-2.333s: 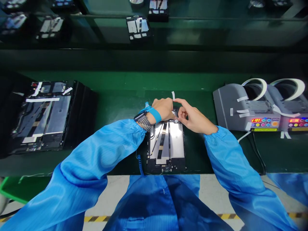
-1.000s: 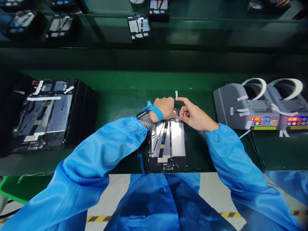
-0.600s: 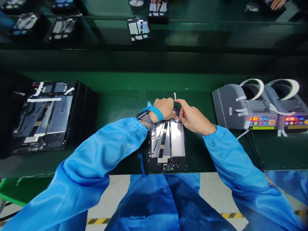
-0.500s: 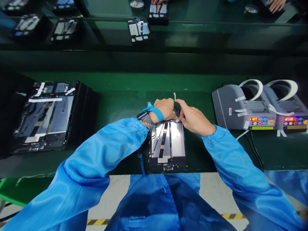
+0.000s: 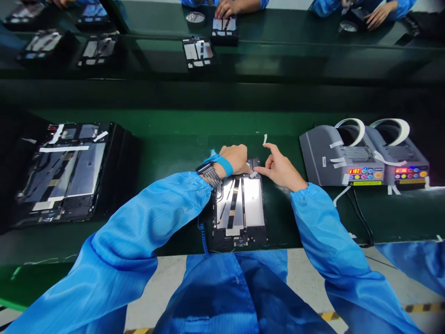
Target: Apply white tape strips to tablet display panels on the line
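An opened tablet (image 5: 254, 204) lies at the table's front edge, its silver inner panels and dark ribbon cables facing up. Over its top end is my left hand (image 5: 234, 159), fingers curled down and mostly hidden; what they hold, if anything, does not show. A short white tape piece (image 5: 254, 174) sits beside those fingertips, near the tablet's top edge. My right hand (image 5: 281, 168) has thumb and index finger spread wide. The thumb tip meets the tape area, while another white tape strip (image 5: 265, 138) sticks up from the index fingertip. A watch (image 5: 207, 172) and blue wrist strap (image 5: 223, 163) circle my left wrist.
To the left rises a stack of opened tablets (image 5: 74, 171) with white tape strips. Two grey tape dispensers (image 5: 320, 157) with lit displays stand at right, cables below. A coiled blue cord (image 5: 203, 239) hangs near the front edge. Across the bench, co-workers' hands (image 5: 225, 8) handle similar tablets.
My right index finger has lifted away from the tablet, carrying its tape strip right, and the thumb and index have spread apart. My left hand stays at the tablet's top. The view has shifted slightly.
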